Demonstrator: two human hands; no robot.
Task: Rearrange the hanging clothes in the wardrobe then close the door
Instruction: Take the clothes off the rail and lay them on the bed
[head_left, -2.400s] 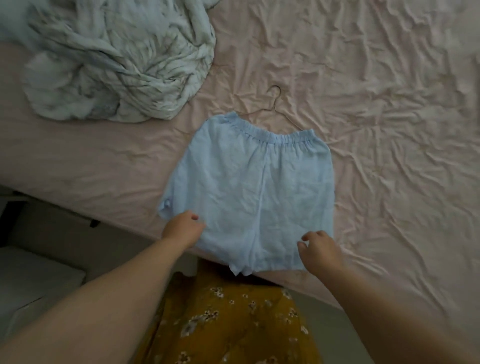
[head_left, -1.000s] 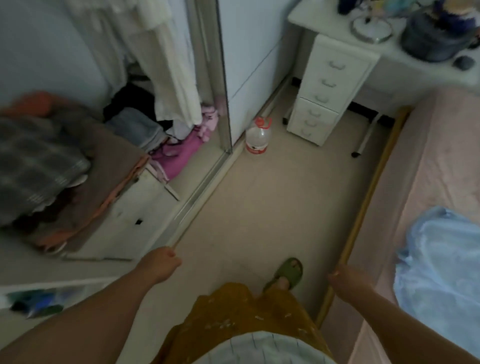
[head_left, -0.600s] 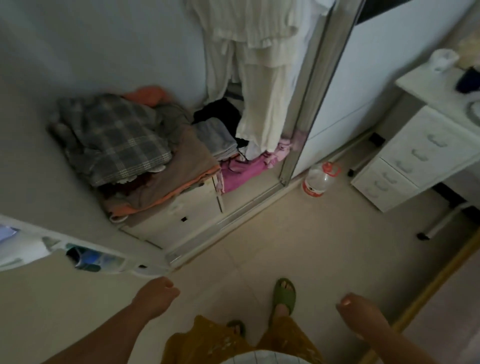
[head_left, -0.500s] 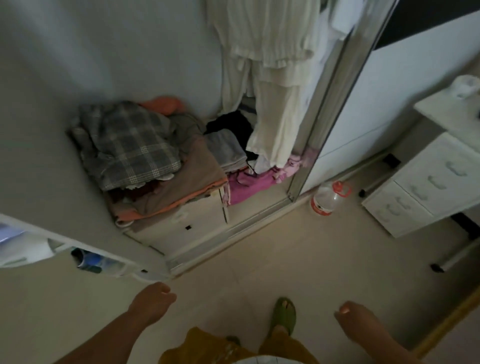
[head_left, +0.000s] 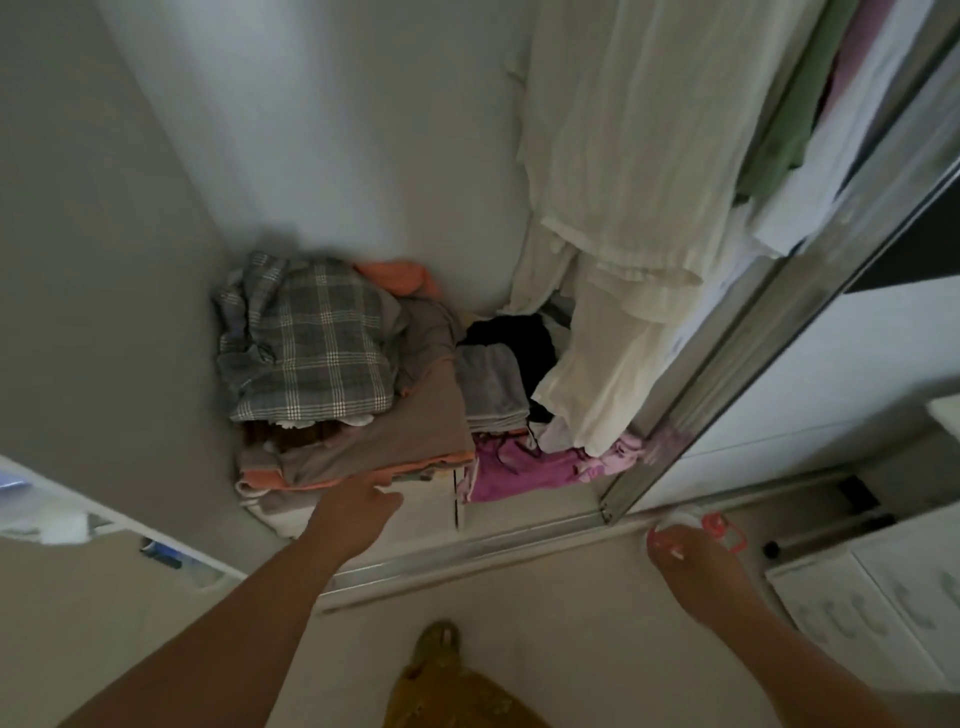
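Note:
The wardrobe stands open in front of me. Cream-white hanging clothes (head_left: 628, 171) fill its upper right, with a green garment (head_left: 784, 114) behind them. The sliding door (head_left: 769, 332) with its metal frame runs along the right. My left hand (head_left: 358, 512) reaches toward the folded stack below, fingers relaxed and holding nothing. My right hand (head_left: 691, 566) hangs low at the right, empty, fingers loosely curled.
Folded clothes lie piled on the wardrobe floor: a grey plaid piece (head_left: 311, 343) on top, brown and orange layers under it, grey towels (head_left: 491, 389) and pink cloth (head_left: 524, 467). A white drawer unit (head_left: 883, 597) stands at the right. A red-capped bottle (head_left: 719, 527) sits by the door track.
I turned from the bed with the blue shorts to the wardrobe and stepped closer. My left hand rose toward the folded stack. Both hands stay empty.

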